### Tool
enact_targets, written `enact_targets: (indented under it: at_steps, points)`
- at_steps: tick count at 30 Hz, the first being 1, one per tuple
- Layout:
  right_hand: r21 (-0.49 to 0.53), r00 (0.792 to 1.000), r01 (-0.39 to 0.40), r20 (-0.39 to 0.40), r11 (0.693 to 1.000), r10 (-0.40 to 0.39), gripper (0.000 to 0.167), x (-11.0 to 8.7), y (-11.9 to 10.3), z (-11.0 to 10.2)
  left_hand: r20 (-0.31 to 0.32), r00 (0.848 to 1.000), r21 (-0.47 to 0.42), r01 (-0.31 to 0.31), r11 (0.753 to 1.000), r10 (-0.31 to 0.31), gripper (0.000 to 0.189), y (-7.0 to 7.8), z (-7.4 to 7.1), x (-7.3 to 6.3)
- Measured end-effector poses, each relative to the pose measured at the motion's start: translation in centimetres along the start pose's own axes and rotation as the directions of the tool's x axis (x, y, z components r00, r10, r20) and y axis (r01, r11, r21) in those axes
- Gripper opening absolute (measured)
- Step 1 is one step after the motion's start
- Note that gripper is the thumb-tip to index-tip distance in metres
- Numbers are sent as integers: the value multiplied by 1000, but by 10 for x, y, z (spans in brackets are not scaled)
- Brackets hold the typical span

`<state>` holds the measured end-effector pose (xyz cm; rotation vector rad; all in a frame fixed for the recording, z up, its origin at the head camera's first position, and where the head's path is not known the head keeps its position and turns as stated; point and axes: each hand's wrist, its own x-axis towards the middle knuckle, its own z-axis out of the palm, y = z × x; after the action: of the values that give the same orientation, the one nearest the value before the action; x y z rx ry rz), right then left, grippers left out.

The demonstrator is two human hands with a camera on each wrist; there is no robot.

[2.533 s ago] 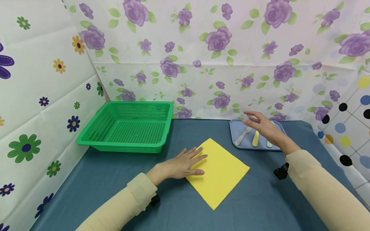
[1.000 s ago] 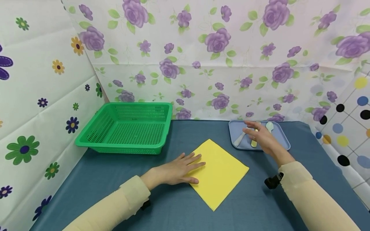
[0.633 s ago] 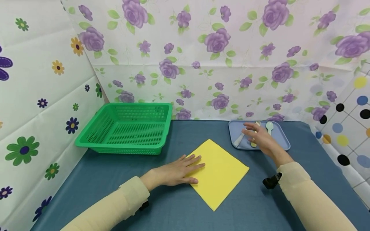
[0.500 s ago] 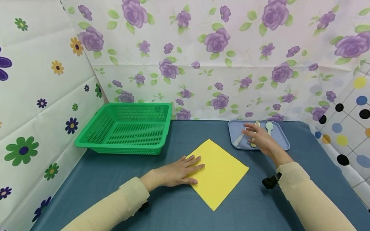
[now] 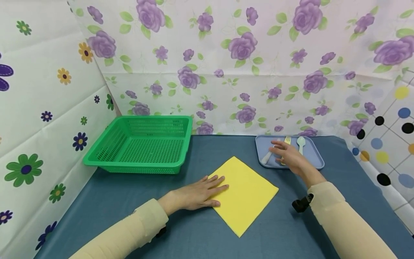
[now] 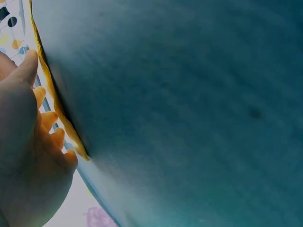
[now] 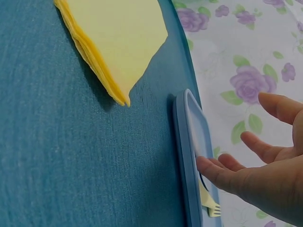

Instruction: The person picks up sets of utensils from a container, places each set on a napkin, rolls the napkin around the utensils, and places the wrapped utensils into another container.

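A yellow folded cloth (image 5: pixel 247 196) lies on the table, one corner pointing towards me, and several layers show along its edge in the right wrist view. My left hand (image 5: pixel 198 194) rests on the cloth's left corner with its fingers spread. Over the blue tray (image 5: pixel 313 161) hovers my right hand (image 5: pixel 291 158), fingers loosely bent and apart, with nothing held. In the tray lie a yellow fork (image 5: pixel 287 139), a pale green spoon (image 5: pixel 301 143) and a white utensil (image 5: pixel 266 158) whose head is hidden behind my fingers. My hand also covers the middle of the fork.
A green plastic basket (image 5: pixel 181 167) with perforated walls stands at the back left. Dark blue cloth covers the table (image 5: pixel 207 239). Flower-printed sheets (image 5: pixel 210 43) rise behind and at the left; a dotted sheet (image 5: pixel 394 151) stands at the right.
My right hand has moved slightly left and down over the tray, uncovering the spoon and the fork's tines. My left hand has shifted slightly left on the cloth. The utensils remain in the tray.
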<state>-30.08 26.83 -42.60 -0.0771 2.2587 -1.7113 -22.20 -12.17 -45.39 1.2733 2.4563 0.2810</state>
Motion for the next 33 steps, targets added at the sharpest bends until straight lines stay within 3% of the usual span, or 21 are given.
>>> enact_targets:
  at_steps: [16,33]
  points:
    - [2,1000,-17,-2,1000,17,74,4,3,-1,12,1000,34,-1,999,0,67,-5,3,3]
    - [-18,991,-114,-66,993,112,66,9,4,8,22,1000,22,4,1000,-5,67,-1,3,2]
